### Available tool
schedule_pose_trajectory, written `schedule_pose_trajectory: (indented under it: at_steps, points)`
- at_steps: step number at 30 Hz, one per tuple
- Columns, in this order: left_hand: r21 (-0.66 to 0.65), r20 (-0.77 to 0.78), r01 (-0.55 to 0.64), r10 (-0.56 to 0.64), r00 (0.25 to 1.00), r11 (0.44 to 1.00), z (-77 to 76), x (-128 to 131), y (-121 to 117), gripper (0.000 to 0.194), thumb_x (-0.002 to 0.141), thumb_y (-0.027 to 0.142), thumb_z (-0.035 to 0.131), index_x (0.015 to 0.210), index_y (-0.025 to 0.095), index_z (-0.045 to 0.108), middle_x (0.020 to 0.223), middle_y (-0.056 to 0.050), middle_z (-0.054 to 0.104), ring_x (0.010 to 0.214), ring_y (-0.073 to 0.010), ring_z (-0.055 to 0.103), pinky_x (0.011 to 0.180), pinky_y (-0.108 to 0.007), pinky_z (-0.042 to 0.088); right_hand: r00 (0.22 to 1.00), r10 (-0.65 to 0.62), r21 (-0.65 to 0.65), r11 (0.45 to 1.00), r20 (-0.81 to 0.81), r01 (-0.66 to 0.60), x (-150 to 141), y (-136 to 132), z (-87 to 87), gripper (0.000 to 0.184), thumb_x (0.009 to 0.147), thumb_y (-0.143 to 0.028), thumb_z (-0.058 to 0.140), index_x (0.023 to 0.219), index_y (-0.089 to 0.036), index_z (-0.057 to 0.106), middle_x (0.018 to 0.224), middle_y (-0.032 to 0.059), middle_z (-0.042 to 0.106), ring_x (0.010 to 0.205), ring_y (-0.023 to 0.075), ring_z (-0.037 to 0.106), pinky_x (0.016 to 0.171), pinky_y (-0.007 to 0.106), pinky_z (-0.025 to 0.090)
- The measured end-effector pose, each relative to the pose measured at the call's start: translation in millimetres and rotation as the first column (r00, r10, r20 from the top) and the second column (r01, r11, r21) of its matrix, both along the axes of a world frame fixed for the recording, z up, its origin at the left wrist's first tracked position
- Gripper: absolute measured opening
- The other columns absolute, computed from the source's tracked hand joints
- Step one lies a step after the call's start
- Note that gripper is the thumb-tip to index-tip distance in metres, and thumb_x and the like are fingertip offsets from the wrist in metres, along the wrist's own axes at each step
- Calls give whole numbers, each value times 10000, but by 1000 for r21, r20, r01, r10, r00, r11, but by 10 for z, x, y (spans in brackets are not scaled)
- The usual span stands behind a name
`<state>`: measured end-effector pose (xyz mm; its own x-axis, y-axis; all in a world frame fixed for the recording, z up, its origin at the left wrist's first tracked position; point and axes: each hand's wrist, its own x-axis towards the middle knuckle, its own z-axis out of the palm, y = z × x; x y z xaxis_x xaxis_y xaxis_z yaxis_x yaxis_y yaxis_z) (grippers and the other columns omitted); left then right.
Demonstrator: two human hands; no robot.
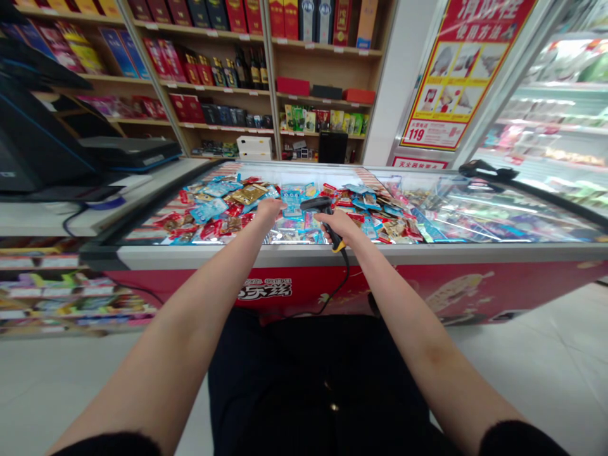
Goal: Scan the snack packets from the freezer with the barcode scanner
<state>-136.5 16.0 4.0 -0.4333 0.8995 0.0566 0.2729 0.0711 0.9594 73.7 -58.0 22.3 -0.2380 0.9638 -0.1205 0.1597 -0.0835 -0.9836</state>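
Observation:
My right hand (338,225) is wrapped round the handle of a black and yellow barcode scanner (317,203), whose head points left toward my other hand. From its base a black cable (346,272) hangs down in front of the freezer. My left hand (270,208) is curled beside a heap of small snack packets (213,206), seen from the back; what its fingers hold is hidden. Blue packaging lies close to its fingertips. Right of the scanner is a second heap of red, blue and gold packets (375,206). Both heaps lie on the glass top of the chest freezer (209,256).
A checkout terminal (38,139) stands on the white counter (57,218) at left. Shelves of boxes and bottles (216,69) line the back. A dark object (487,170) rests on the freezer's far right edge. At right is a lit display cooler (560,114).

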Motion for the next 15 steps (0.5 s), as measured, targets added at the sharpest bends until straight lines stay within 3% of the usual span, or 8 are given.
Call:
schedule_pose_trajectory:
  at_steps: [4,15]
  points:
    - [-32,190,-39,45,981,999,4,32,-1,387,636,16,821,650,189,475,686,5,574,841,-179,693,716,-273,552,1000,-28,-22,999,7,28,15,-35,34,311,962,-200,689,701,-192,520,500,-45,529,377,96,461,364,225,398]
    - [-35,233,-21,28,972,999,55,95,-20,342,653,-33,769,676,186,506,629,34,508,763,-139,652,710,-247,515,1000,-29,-15,999,-6,29,79,-21,29,286,969,-197,690,733,-193,528,510,-46,538,376,98,470,358,222,400]
